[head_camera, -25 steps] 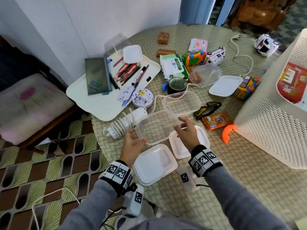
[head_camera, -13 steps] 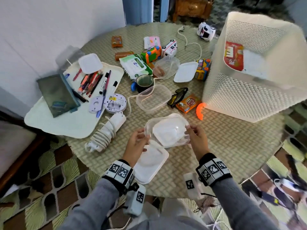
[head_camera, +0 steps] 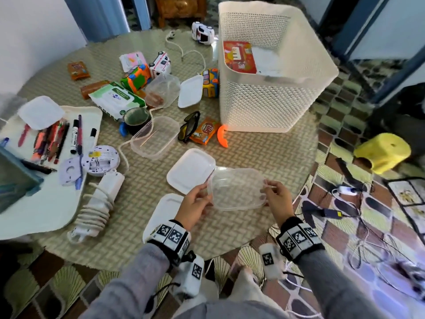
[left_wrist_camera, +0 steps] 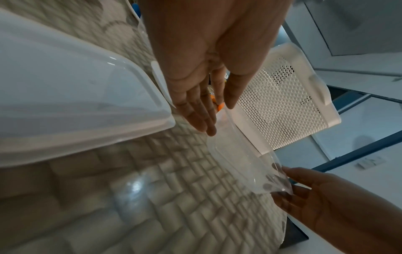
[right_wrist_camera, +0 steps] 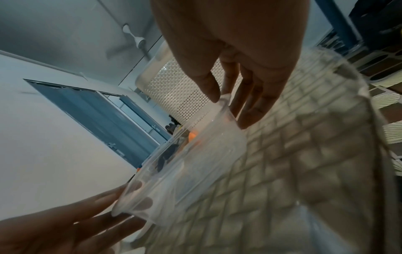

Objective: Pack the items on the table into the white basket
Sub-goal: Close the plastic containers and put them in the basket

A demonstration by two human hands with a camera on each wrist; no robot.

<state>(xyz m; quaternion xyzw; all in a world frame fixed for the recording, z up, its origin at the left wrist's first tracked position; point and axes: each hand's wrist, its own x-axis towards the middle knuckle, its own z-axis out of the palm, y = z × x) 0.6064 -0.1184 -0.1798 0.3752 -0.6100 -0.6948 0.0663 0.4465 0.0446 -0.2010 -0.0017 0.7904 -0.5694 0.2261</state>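
Both my hands hold an empty clear plastic container (head_camera: pixel 238 188) a little above the table's near edge. My left hand (head_camera: pixel 205 195) pinches its left rim with thumb above and fingers below (left_wrist_camera: pixel 202 118). My right hand (head_camera: pixel 266 192) pinches the right rim the same way (right_wrist_camera: pixel 245 118). The container (left_wrist_camera: pixel 239 154) (right_wrist_camera: pixel 185 171) is open side up. The white perforated basket (head_camera: pixel 273 93) (left_wrist_camera: pixel 280 106) (right_wrist_camera: pixel 180 89) stands at the far right of the table, with a red printed box and a white thing inside it.
Two white lids (head_camera: pixel 190 170) (head_camera: pixel 163 212) lie just left of the container. Further back lie another clear container (head_camera: pixel 155 137), sunglasses (head_camera: pixel 189 127), a snack packet (head_camera: pixel 204 131), wet wipes (head_camera: pixel 117 100) and toy cars (head_camera: pixel 135 80). A white tray of pens (head_camera: pixel 46 180) sits left, a coiled power strip (head_camera: pixel 99 199) beside it.
The clear container has come off the table and moved right and nearer to me, past the white lid. The view has swung right, bringing the basket into full view.
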